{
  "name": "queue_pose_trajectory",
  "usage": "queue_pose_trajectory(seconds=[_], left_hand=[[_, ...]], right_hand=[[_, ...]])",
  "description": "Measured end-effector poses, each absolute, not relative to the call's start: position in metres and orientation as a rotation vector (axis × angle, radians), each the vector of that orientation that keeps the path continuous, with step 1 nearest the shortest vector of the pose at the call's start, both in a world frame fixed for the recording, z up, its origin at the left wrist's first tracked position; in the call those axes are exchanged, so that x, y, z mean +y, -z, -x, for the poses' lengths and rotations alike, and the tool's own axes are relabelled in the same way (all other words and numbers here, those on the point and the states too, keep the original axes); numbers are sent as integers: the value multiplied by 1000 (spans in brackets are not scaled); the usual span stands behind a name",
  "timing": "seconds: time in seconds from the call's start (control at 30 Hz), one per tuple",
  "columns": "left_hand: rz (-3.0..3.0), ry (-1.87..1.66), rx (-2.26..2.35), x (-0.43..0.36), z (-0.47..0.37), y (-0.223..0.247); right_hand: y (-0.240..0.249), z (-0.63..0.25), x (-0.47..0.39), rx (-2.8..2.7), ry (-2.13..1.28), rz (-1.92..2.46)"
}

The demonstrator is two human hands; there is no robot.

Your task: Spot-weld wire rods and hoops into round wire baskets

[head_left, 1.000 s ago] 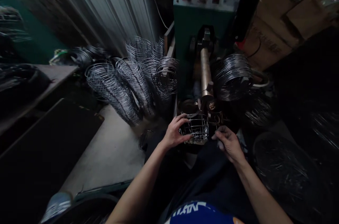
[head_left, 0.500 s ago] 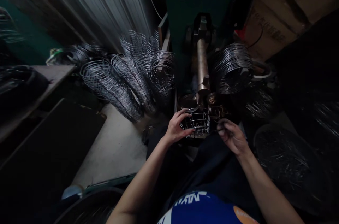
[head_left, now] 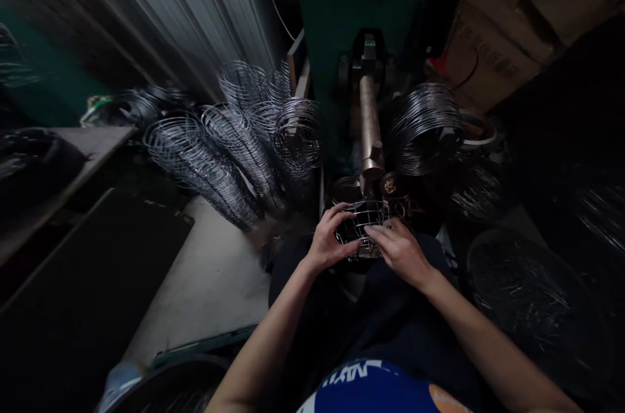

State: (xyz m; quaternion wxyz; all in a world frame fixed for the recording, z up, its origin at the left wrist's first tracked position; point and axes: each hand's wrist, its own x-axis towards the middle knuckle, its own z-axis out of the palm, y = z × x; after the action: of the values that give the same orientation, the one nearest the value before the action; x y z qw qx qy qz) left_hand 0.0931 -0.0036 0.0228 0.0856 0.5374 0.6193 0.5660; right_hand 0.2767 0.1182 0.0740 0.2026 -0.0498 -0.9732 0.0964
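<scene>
A small wire basket (head_left: 367, 216) sits at the front of the machine, just below the tip of a brass-coloured arm (head_left: 370, 116). My left hand (head_left: 328, 242) grips its left side, thumb low and fingers along the upper wires. From the right, my right hand (head_left: 403, 253) is closed on the near right part of the same basket, its fingertips over the wires. Part of the basket's right side is hidden behind these fingers. Small brass-coloured fittings (head_left: 389, 185) show just beyond it.
Nested stacks of wire rings (head_left: 209, 172) lean to the left. Right of the arm hangs a bundle of wire hoops (head_left: 427, 129). A dark tub (head_left: 522, 296) with short wire pieces stands at right. Behind are the green machine body (head_left: 332, 22) and cardboard boxes (head_left: 493, 55).
My right hand has moved left from beside the basket onto its wires. My left hand keeps its hold on the basket. The whole view has shifted slightly.
</scene>
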Motion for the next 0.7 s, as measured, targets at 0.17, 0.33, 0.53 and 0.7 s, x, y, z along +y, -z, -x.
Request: queue_pose_trajectory(seconds=[0.17, 0.33, 0.53, 0.7], left_hand=[[-1622, -1697, 1854, -2, -91, -22], [-1590, -1763, 1834, 6, -87, -20], [-1574, -1786, 1857, 15, -82, -24], [-1541, -1777, 1887, 19, -80, -25]], right_hand=[[-72, -278, 121, -2660, -320, 72], [-72, -271, 133, -2605, -367, 64], [-72, -261, 146, -2602, -331, 35], [-72, -258, 151, -2602, -365, 62]])
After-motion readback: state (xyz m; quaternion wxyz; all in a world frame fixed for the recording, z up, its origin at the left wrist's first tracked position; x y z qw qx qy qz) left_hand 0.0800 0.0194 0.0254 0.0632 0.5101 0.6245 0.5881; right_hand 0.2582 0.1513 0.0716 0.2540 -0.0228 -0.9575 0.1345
